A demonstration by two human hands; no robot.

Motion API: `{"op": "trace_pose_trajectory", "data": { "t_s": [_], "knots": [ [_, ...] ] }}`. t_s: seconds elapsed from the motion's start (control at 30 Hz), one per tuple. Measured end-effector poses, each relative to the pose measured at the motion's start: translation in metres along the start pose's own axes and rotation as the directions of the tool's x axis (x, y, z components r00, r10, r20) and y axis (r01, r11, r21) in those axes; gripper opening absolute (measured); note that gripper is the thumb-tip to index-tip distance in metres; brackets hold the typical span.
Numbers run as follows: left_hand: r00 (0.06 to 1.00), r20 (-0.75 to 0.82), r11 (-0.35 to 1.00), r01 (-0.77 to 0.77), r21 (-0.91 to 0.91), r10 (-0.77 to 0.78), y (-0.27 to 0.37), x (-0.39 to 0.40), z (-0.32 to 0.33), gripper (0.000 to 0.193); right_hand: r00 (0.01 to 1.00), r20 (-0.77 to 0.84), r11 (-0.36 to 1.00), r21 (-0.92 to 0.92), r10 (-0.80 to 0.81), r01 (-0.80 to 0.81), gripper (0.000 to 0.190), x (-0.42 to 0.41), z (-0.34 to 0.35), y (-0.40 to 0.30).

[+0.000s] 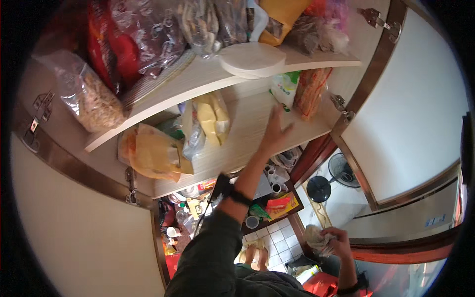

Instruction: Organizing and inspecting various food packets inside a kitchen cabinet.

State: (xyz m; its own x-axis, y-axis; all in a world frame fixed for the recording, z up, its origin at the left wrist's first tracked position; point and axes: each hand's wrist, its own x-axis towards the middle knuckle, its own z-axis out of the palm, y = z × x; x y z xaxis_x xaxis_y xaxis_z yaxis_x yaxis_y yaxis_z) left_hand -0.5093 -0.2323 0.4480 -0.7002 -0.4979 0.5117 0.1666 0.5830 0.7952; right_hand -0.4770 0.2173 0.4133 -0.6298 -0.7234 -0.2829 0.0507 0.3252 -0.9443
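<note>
My left hand (275, 130) reaches over the lower cabinet shelf (245, 118), its fingers apart and nothing in it, slightly blurred. Just beyond its fingertips stands a white and green plastic package (285, 88), beside a reddish printed package (311, 92). Low on the right, my right hand (337, 241) grips a crumpled whitish bag or cloth (317, 237); which of the two I cannot tell. Brown paper packets (156, 152) and a yellowish packet (211, 118) lie at the left of the same shelf. A round pale board or lid (253, 59) rests on the upper shelf's edge.
The upper shelf (170, 92) holds several clear bags, a red bag and a bag of dried food (92, 100). Open cabinet doors flank both sides (415, 111). Below are a cluttered counter, a dark wooden surface with cups (275, 188), a fan (343, 170) and a tiled floor (278, 237).
</note>
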Motion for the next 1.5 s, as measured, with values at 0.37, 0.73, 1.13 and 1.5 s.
{"op": "trace_pose_trajectory", "data": {
  "t_s": [0.37,0.73,1.13,1.5],
  "knots": [
    [0.845,0.354,0.196,0.457,-0.868,-0.401,0.084,-0.196,0.0,0.063,0.74,0.337,0.778,-0.035,-0.582,0.628,0.054,0.155,0.105,-0.168],
    [0.647,-0.553,0.825,0.229,-0.517,-0.525,0.095,-0.248,-0.115,0.049,0.662,-0.083,0.652,-0.301,-0.745,0.696,0.09,0.285,0.327,-0.216],
    [0.888,-0.459,0.67,0.351,0.654,-0.017,0.083,-0.148,-0.159,0.052,0.63,-0.287,0.672,-0.511,-0.721,0.536,0.081,0.273,0.265,-0.212],
    [0.926,-0.32,0.897,0.306,0.32,-0.202,0.039,-0.069,-0.13,0.082,0.819,0.037,0.811,0.17,-0.573,0.56,0.05,0.277,0.198,-0.16]
  ]
}}
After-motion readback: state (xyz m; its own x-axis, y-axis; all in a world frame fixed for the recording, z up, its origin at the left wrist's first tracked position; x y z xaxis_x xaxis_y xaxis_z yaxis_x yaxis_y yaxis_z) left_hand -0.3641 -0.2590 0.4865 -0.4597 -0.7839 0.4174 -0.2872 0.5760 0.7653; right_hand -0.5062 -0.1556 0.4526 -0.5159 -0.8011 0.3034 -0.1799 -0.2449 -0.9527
